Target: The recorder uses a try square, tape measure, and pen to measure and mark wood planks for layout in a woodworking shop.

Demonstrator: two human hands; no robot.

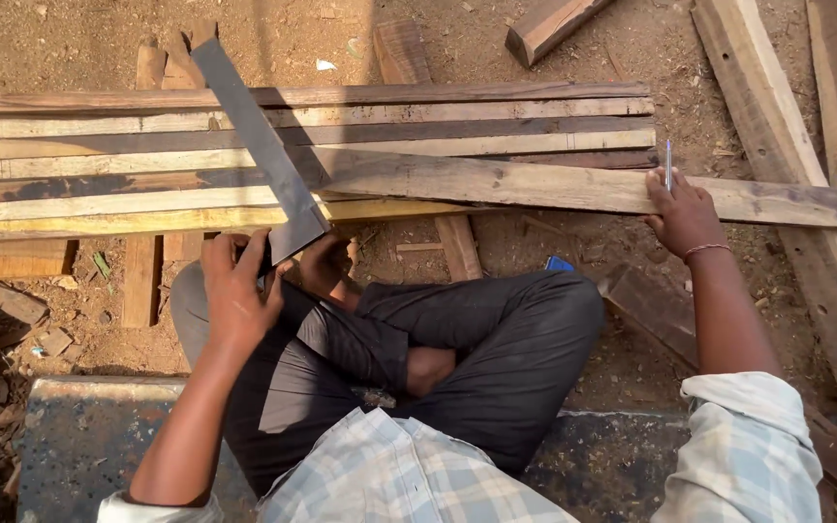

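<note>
The left hand (237,291) grips the stock end of a flat dark steel try square (262,150), its blade lying across the stacked wooden planks (438,121). It looks stiff, fairly light and thin-edged, best held by that thicker end. The right hand (682,215) pinches a slim pen (668,165) against the long weathered plank (535,184).

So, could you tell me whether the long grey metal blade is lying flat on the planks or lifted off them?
Lying flat: the long grey metal blade rests across the stacked wooden planks, gripped by the left hand.
</note>
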